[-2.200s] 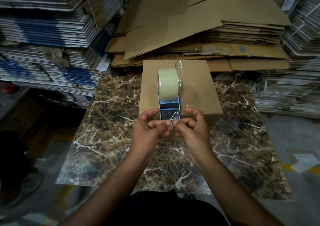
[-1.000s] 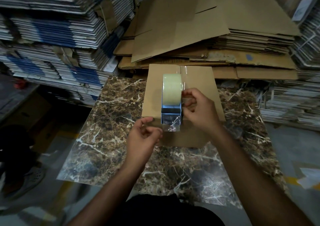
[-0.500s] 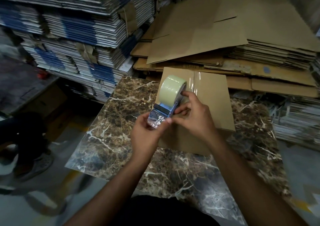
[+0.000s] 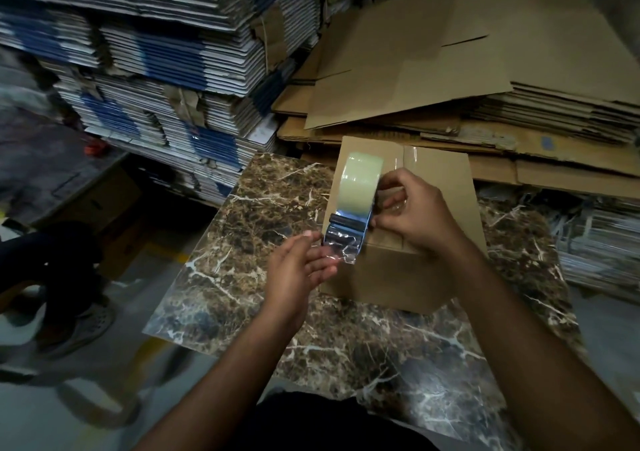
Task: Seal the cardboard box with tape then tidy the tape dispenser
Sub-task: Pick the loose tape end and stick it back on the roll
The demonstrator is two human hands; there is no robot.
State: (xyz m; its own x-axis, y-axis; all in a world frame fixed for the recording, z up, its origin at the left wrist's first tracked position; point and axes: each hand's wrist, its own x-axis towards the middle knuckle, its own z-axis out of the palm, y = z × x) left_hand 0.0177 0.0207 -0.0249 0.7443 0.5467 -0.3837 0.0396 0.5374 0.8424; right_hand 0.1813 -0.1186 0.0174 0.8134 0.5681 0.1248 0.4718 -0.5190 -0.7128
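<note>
Right hand grips tape dispenser on cardboard box; left hand, open and empty, at its 7 o'clock. Advise: press loose tape end flat before setting down.

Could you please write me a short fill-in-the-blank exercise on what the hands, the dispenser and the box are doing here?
1. The right hand grips the ____ from its right side.
2. The dispenser sits on top of the ____.
3. The box stands on a ____-patterned table.
4. The left hand, fingers spread, reaches for the crumpled loose end of ____.

Missing words: dispenser; box; marble; tape
</note>
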